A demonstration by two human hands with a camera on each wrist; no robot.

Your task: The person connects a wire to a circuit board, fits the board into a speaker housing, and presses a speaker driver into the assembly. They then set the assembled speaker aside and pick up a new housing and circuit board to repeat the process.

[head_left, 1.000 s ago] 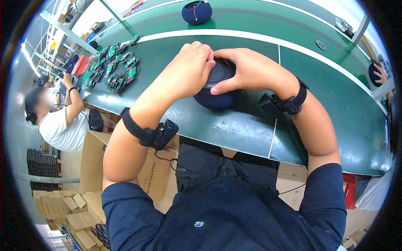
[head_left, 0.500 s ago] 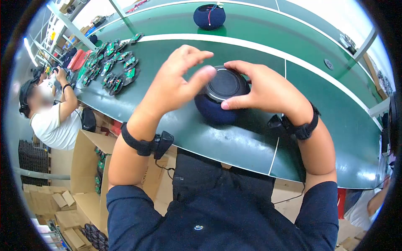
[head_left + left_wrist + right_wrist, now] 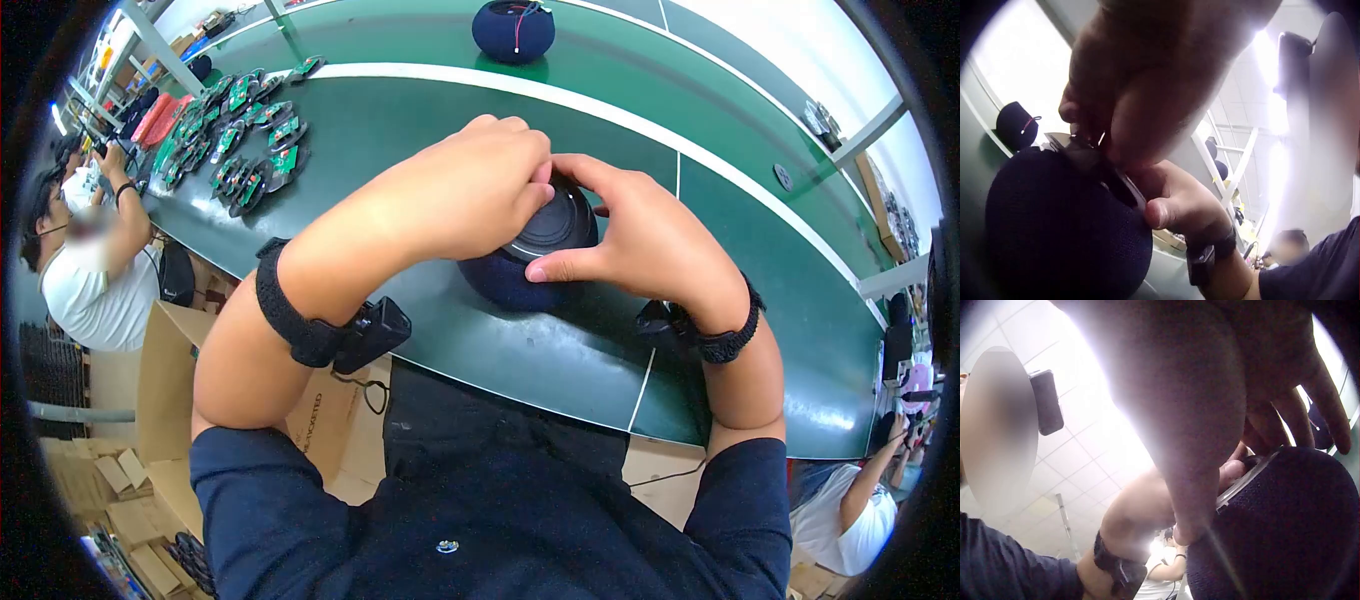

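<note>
Jointly, left hand (image 3: 482,190) and right hand (image 3: 645,232) grip the black disc (image 3: 560,222).

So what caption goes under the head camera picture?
Left hand and right hand at the black top of a round navy thing.

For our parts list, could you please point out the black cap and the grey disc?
Black cap (image 3: 565,220): head view, on its top face.
Grey disc (image 3: 783,178): head view, on its flat face.
</note>
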